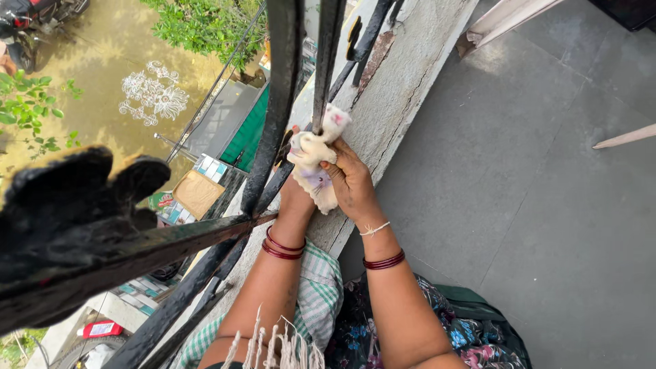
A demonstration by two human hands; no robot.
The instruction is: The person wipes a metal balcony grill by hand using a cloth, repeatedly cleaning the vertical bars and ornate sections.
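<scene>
Both hands, the right hand (352, 181) and the left hand (295, 195), pinch a white cloth (316, 160) around a black railing bar (326, 61) above the ledge (403, 89), and a loosened grip could drop it to the yard below.

Railing (273, 137): runs from the lower left of the frame to the top centre, standing on the ledge.
Ledge (403, 75): lies just right of the railing, from the bottom centre to the upper right.
Floor (547, 184): fills the right half of the frame, right of the ledge.
Cloth (316, 160): at the centre, wrapped around one upright bar (326, 61), above the ledge.
Right hand (352, 181): on the cloth, at its right side.
Left hand (295, 195): just left of the cloth, partly hidden behind a bar.
Street (116, 61): upper left, far below behind the railing.
</scene>
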